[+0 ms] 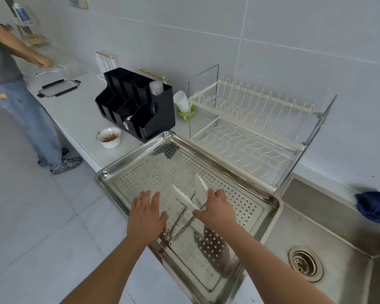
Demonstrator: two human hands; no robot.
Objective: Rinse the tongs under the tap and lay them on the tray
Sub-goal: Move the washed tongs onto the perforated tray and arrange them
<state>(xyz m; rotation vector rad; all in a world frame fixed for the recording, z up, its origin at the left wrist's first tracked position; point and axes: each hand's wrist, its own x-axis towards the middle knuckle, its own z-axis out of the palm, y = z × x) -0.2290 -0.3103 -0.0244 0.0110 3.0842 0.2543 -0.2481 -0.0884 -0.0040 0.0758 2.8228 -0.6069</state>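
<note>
The tongs (185,213), with metal arms and white tips, lie on the perforated steel tray (127,170) in front of me, tips pointing away. My left hand (146,215) hovers flat just left of them, fingers spread, holding nothing. My right hand (217,208) is over the right arm of the tongs, fingers curled down at one white tip. Whether it grips the tongs cannot be told. The tap is out of view.
A steel sink (329,240) with a drain (305,263) lies right of the tray, a blue cloth (374,207) on its rim. Behind stand a white dish rack (250,119), a black organizer (136,106) and a dirty bowl (109,137). Another person (13,84) stands at the far left.
</note>
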